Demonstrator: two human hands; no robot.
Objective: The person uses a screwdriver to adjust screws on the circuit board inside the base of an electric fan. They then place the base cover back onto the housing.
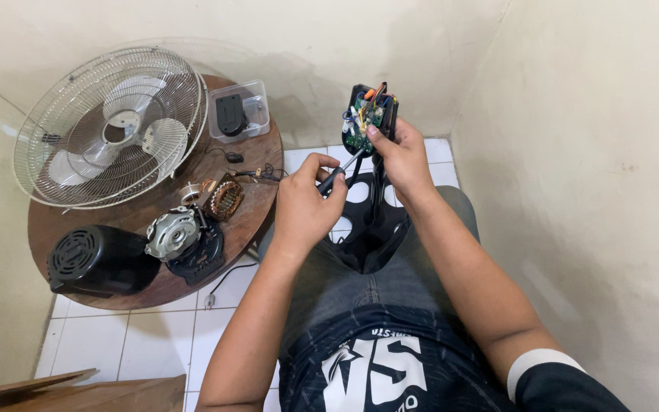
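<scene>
My right hand (403, 156) grips the top of a black fan stand part (371, 229) that rests on my lap, its open head showing a green circuit board (364, 122) with coloured wires. My left hand (305, 206) holds a screwdriver (342, 172) with a dark handle, its shaft pointing up toward the board. Both hands are close together above my knees.
A round wooden table (249, 214) at the left carries a white fan guard with blades (112, 126), a black motor cover (97, 259), a motor with copper windings (192, 229) and a clear plastic box (239, 111). White floor tiles and cream walls surround me. A wooden board (78, 393) lies at bottom left.
</scene>
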